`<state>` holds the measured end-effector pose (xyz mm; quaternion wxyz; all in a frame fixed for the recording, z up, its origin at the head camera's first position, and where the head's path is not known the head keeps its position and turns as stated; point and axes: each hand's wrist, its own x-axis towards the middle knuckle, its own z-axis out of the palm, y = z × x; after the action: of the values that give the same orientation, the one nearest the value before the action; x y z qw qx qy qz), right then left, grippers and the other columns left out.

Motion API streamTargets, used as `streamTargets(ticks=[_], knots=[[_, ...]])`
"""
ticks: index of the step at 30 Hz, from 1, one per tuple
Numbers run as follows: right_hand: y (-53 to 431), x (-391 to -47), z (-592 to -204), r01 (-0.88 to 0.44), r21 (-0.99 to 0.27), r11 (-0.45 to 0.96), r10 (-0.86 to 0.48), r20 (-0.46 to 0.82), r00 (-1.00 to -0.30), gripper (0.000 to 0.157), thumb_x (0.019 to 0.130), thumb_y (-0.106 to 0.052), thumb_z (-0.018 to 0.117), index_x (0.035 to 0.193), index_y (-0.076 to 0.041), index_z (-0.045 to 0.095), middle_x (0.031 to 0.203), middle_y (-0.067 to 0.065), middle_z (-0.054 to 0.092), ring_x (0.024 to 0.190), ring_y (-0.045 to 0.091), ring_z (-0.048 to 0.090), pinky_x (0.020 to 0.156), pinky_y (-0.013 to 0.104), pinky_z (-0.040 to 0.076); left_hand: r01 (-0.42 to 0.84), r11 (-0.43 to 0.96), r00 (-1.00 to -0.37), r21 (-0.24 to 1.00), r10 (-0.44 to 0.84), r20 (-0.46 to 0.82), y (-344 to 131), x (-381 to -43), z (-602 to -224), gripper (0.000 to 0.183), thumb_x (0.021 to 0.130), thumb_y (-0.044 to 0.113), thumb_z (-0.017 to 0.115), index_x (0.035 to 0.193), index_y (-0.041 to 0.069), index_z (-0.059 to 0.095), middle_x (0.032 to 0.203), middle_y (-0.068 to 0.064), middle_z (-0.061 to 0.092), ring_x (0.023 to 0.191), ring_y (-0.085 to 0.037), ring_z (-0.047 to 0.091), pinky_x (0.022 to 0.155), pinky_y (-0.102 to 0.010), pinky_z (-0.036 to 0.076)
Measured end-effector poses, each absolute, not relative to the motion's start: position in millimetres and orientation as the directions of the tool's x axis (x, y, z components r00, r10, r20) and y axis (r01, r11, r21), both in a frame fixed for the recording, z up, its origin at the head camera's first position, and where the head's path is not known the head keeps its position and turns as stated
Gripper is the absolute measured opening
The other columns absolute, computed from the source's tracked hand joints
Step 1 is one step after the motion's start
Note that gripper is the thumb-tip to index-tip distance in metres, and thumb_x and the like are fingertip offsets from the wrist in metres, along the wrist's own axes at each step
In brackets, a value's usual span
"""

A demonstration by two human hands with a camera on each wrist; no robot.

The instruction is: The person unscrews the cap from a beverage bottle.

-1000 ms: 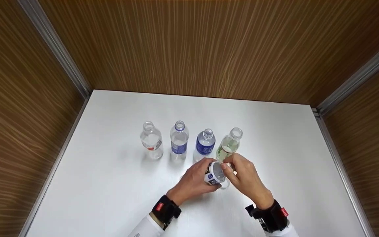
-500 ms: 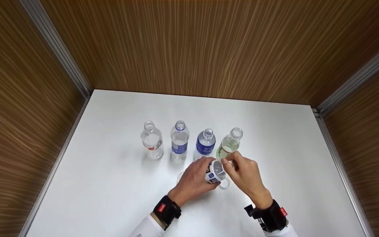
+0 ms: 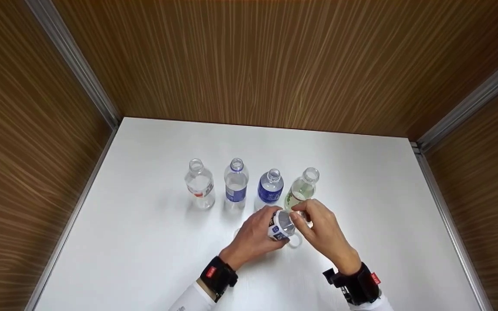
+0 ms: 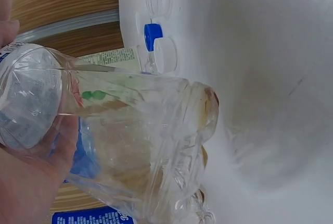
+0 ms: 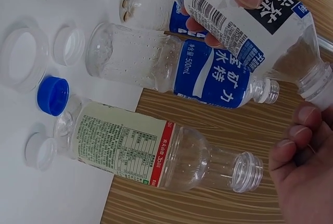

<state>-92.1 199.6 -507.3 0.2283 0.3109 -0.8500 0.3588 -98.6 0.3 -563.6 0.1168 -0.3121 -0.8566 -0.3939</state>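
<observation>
My left hand [image 3: 255, 237] grips a clear plastic bottle [image 3: 280, 227] with a white, black and blue label, holding it tilted above the white table. At the bottle's mouth, the fingers and thumb of my right hand [image 3: 324, 233] pinch a white cap [image 5: 318, 89], best seen in the right wrist view. That cap sits on the neck; whether it is loose cannot be told. Just beyond the hands stand a bottle with a pale green label [image 5: 119, 143] and one with a blue label [image 5: 208, 73], both uncapped.
Further left stand a second blue-labelled bottle [image 3: 235, 183] and a clear bottle [image 3: 200, 185], both uncapped. Near the bottle bases lie a blue cap [image 5: 53, 95], white caps [image 5: 69, 46] and a larger whitish lid [image 5: 23, 60]. Wood-grain panels [image 3: 249, 65] enclose the table [image 3: 145, 242].
My right hand has turned slightly back and forth at the bottle's mouth. The left hand and its bottle have barely shifted; the standing bottles stay put.
</observation>
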Motion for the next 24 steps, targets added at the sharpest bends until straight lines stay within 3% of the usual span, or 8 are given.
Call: streamTargets(ticks=[8,15,19,24], knots=[[201.7,-89.8,-508.6,-0.634,-0.516,0.576,-0.307,0.582,-0.753,0.023,0.085,-0.016,0.063,0.105,-0.005,0.061,0.087,-0.005,0.055,0.070,0.020,0.054,0.061,0.029,0.044,0.627,0.489,-0.777,0.606,0.449,0.442,2.1,-98.1,-562.7,0.070,0.067,0.035,0.086,0.124,0.013,0.050,0.107,0.003,0.058,0.092,-0.009,0.057,0.080,-0.023,0.048],[199.7,-88.5,-509.1,-0.567,-0.511,0.646,-0.246,0.563,-0.789,0.027,0.090,-0.034,0.067,0.099,-0.009,0.061,0.064,0.001,0.049,0.054,0.012,0.042,0.049,0.024,0.032,0.626,0.483,-0.778,0.612,0.449,0.440,2.8,-98.3,-561.6,0.070,0.068,0.035,0.085,0.125,0.014,0.050,0.106,0.004,0.058,0.091,-0.009,0.056,0.078,-0.023,0.048],[199.0,-88.3,-510.1,-0.586,-0.512,0.628,-0.254,0.577,-0.777,0.021,0.088,-0.025,0.071,0.097,-0.009,0.061,0.061,0.001,0.048,0.053,0.008,0.040,0.047,0.022,0.032,0.627,0.497,-0.777,0.600,0.446,0.444,2.5,-98.5,-563.0,0.070,0.068,0.036,0.085,0.124,0.013,0.050,0.105,0.004,0.058,0.089,-0.008,0.056,0.076,-0.023,0.048],[198.8,-89.0,-510.0,-0.626,-0.508,0.592,-0.277,0.601,-0.750,0.018,0.087,-0.015,0.071,0.099,-0.007,0.061,0.070,-0.006,0.047,0.057,0.012,0.044,0.051,0.020,0.035,0.638,0.488,-0.769,0.596,0.445,0.458,2.8,-99.2,-563.7,0.070,0.068,0.035,0.085,0.125,0.013,0.050,0.106,0.004,0.058,0.090,-0.009,0.056,0.077,-0.023,0.048]])
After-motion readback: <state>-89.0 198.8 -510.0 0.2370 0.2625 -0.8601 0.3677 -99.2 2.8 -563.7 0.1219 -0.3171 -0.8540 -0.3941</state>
